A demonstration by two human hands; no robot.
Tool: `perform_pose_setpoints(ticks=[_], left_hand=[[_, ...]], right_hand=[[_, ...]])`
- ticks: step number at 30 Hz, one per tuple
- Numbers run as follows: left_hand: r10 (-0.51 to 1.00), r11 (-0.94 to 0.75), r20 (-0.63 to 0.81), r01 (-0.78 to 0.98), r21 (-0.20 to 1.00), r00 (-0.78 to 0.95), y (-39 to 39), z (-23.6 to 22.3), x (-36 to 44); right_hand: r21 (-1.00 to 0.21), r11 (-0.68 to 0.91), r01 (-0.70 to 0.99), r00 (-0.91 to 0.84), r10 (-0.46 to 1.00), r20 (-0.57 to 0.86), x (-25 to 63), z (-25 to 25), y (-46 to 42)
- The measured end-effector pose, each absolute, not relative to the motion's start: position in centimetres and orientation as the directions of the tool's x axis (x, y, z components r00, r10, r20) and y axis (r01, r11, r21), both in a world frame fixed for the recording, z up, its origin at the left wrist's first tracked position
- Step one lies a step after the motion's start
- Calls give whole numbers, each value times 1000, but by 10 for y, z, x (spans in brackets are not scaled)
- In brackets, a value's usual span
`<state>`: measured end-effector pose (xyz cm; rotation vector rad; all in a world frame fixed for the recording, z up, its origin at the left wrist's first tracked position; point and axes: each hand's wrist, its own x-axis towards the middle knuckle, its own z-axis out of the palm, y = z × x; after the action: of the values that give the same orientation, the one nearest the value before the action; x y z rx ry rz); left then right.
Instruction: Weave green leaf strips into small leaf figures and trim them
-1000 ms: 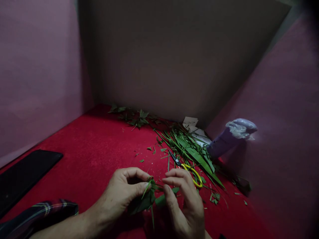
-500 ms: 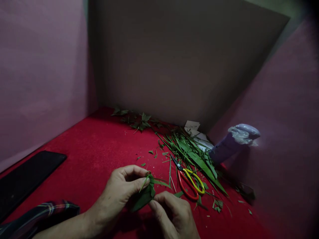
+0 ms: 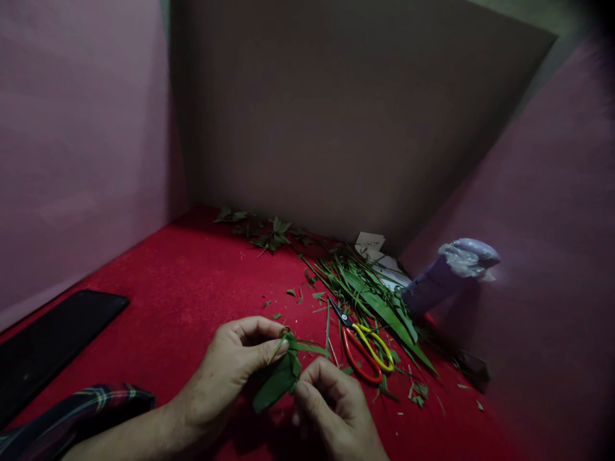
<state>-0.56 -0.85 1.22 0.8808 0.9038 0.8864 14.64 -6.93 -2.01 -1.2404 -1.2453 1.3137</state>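
Note:
My left hand [image 3: 233,358] pinches a folded green leaf [image 3: 278,383] near its top, between thumb and forefinger. Thin green strips stick out from the pinched spot, one of them toward the right. At the leaf's lower right edge, my right hand [image 3: 334,403] has its thumb and forefinger pressed together on it. Its other fingers are curled and partly hidden. Just beyond the right hand lies a pair of scissors [image 3: 344,318] with one red and one yellow handle and dark blades.
A heap of long green leaves [image 3: 369,294] lies at the right, beside white papers [image 3: 369,242] and a purple cylinder topped with clear plastic [image 3: 432,278]. Lobed leaves [image 3: 273,235] rest along the back wall. A black flat object [image 3: 62,339] is at left on the red surface [image 3: 168,282].
My right hand has come down from beside the strips, fingers spread, to pinch the leaf's lower edge, uncovering the scissors' red handle. My left hand keeps its pinch. The view has shifted slightly.

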Motion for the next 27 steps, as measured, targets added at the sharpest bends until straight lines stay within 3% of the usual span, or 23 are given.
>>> perform_pose_setpoints(ticks=[6,15,27], left_hand=[[904,364,-261,-288,886,339,-7,13,-7],[911,365,-267,-310,878,314,-5,13,-8],[915,359,-269,-302,883,301,-6,11,-5]], right_hand=[[-997,-73,-12,-51,996,-72,146,-21,-70],[-891,-306,-335,-203,947,-249,140,-22,-64],[-911,-315,-267,-195,943,-269,141,-27,-62]])
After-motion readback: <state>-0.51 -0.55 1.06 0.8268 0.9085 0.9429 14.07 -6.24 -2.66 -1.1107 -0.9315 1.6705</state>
